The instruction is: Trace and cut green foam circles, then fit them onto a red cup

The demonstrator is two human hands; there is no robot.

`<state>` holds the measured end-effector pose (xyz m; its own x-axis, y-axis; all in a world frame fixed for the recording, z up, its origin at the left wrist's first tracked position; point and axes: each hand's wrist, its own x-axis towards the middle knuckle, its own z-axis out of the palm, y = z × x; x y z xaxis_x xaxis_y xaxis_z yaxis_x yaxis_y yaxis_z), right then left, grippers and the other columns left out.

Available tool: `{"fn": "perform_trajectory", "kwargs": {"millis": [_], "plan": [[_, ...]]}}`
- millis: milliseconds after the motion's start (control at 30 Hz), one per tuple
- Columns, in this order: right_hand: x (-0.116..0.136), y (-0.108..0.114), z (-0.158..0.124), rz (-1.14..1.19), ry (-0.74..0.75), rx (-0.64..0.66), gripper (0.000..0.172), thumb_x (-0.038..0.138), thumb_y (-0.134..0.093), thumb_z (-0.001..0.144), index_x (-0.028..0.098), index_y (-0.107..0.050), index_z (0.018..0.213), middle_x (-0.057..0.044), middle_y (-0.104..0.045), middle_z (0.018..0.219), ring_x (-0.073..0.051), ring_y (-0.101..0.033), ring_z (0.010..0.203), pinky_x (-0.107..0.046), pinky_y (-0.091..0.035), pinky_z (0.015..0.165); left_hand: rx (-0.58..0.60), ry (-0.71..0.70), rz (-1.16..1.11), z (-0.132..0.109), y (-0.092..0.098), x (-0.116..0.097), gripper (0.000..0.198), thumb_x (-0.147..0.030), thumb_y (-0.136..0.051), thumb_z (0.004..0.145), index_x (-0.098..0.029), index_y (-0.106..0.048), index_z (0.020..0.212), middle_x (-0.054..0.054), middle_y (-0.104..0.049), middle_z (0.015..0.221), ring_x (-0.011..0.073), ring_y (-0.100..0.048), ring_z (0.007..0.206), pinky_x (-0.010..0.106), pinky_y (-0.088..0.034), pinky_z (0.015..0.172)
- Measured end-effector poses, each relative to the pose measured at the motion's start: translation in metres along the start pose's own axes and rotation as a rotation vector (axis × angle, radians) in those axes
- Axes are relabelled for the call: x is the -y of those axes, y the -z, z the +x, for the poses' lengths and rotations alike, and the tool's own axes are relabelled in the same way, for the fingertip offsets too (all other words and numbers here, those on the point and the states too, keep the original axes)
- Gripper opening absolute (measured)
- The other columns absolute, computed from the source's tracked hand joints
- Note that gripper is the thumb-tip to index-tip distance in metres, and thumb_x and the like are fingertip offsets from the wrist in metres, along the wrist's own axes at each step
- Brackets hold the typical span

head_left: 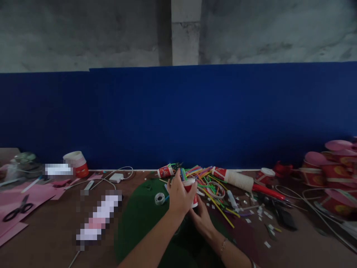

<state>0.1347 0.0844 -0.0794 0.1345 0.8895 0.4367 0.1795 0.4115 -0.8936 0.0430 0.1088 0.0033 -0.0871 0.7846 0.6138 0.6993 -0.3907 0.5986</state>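
Observation:
My left hand point(178, 195) wraps around a small red and white paper cup point(190, 190), held upright above a dark green mat point(141, 217). Beneath it, my right hand point(202, 221) touches the bottom of the same cup from the right side. A heap of coloured drinking straws point(205, 178) lies just behind the cup. Another paper cup point(165, 171) lies on its side to the left of the straws. A roll of clear tape point(159, 198) rests on the mat, left of my left hand.
A lying stack of paper cups point(234, 178) and a red tool point(269, 191) are right of the straws. Pink paper point(36, 195) with black scissors point(17, 210) lies far left. Red cups and pink discs point(331, 167) crowd the right edge. A white charger point(116, 177) sits by the blue wall panel point(178, 115).

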Motion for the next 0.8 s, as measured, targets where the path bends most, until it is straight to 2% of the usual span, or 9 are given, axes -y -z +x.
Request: {"fn": "perform_trajectory", "kwargs": {"millis": [133, 233, 300, 367, 433, 533, 633, 733, 800], "plan": [[0.011, 0.003, 0.003, 0.159, -0.090, 0.071, 0.053, 0.042, -0.062, 0.072, 0.017, -0.053, 0.118, -0.011, -0.062, 0.114, -0.028, -0.056, 0.107, -0.040, -0.044, 0.091, 0.028, 0.047, -0.167, 0.001, 0.007, -0.004, 0.063, -0.039, -0.056, 0.075, -0.013, -0.037, 0.129, 0.018, -0.050, 0.124, 0.0309, -0.042, 0.120, 0.048, -0.024, 0.103], [0.018, 0.008, 0.007, 0.249, -0.163, 0.026, 0.051, 0.048, -0.054, 0.077, 0.017, -0.054, 0.118, -0.010, -0.061, 0.115, -0.026, -0.056, 0.107, -0.037, -0.046, 0.089, -0.017, -0.070, -0.280, -0.005, 0.017, 0.001, 0.056, -0.033, -0.052, 0.078, -0.014, -0.036, 0.128, 0.016, -0.048, 0.124, 0.0266, -0.044, 0.117, 0.041, -0.033, 0.098], [0.019, 0.012, 0.009, 0.237, -0.201, -0.022, 0.052, 0.051, -0.050, 0.079, 0.017, -0.055, 0.117, -0.010, -0.063, 0.112, -0.026, -0.058, 0.104, -0.035, -0.048, 0.086, -0.010, -0.105, -0.328, -0.014, 0.023, 0.008, 0.035, -0.031, -0.051, 0.079, -0.018, -0.051, 0.112, 0.011, -0.057, 0.106, 0.0232, -0.053, 0.102, 0.037, -0.040, 0.091], [0.016, 0.014, 0.011, 0.217, -0.231, -0.039, 0.052, 0.052, -0.049, 0.080, 0.017, -0.055, 0.118, -0.009, -0.065, 0.107, -0.025, -0.060, 0.100, -0.034, -0.049, 0.083, 0.145, -0.081, -0.371, -0.022, 0.024, 0.014, 0.015, -0.032, -0.052, 0.079, -0.020, -0.061, 0.082, 0.006, -0.060, 0.080, 0.0199, -0.057, 0.080, 0.033, -0.045, 0.079], [0.011, 0.013, 0.010, 0.224, -0.234, -0.053, 0.053, 0.054, -0.050, 0.079, 0.017, -0.056, 0.116, -0.009, -0.066, 0.105, -0.026, -0.060, 0.098, -0.034, -0.050, 0.082, 0.236, 0.030, -0.413, -0.028, 0.020, 0.018, 0.015, -0.035, -0.058, 0.075, -0.021, -0.062, 0.074, 0.005, -0.061, 0.077, 0.0201, -0.058, 0.077, 0.033, -0.045, 0.077], [0.007, 0.007, 0.007, 0.249, -0.163, -0.038, 0.055, 0.055, -0.058, 0.072, 0.017, -0.058, 0.112, -0.011, -0.065, 0.106, -0.028, -0.058, 0.103, -0.038, -0.048, 0.086, 0.301, 0.319, -0.696, -0.029, 0.009, 0.018, 0.042, -0.035, -0.071, 0.062, -0.019, -0.059, 0.099, 0.008, -0.064, 0.096, 0.0224, -0.060, 0.087, 0.034, -0.047, 0.079], [0.008, 0.002, 0.003, 0.230, -0.068, 0.109, 0.056, 0.047, -0.066, 0.068, 0.017, -0.056, 0.115, -0.011, -0.065, 0.107, -0.028, -0.058, 0.103, -0.041, -0.047, 0.087, 0.382, 0.535, -0.949, -0.024, 0.004, 0.019, 0.051, -0.036, -0.075, 0.057, -0.014, -0.059, 0.100, 0.010, -0.067, 0.092, 0.0221, -0.063, 0.081, 0.032, -0.049, 0.074], [0.010, 0.001, 0.002, 0.181, 0.023, 0.210, 0.048, 0.039, -0.066, 0.071, 0.019, -0.057, 0.113, -0.010, -0.065, 0.108, -0.027, -0.060, 0.098, -0.042, -0.047, 0.086, 0.306, 0.600, -1.033, -0.021, 0.006, 0.023, 0.051, -0.037, -0.077, 0.054, -0.013, -0.061, 0.096, 0.009, -0.069, 0.084, 0.0201, -0.064, 0.073, 0.029, -0.049, 0.067], [0.008, 0.002, 0.003, 0.085, 0.058, 0.230, 0.034, 0.037, -0.063, 0.074, 0.017, -0.063, 0.102, -0.009, -0.068, 0.098, -0.026, -0.062, 0.090, -0.040, -0.048, 0.082, 0.270, 0.583, -1.058, -0.021, 0.009, 0.027, 0.050, -0.036, -0.077, 0.055, -0.014, -0.061, 0.096, 0.009, -0.069, 0.085, 0.0201, -0.064, 0.075, 0.028, -0.049, 0.068]]}}
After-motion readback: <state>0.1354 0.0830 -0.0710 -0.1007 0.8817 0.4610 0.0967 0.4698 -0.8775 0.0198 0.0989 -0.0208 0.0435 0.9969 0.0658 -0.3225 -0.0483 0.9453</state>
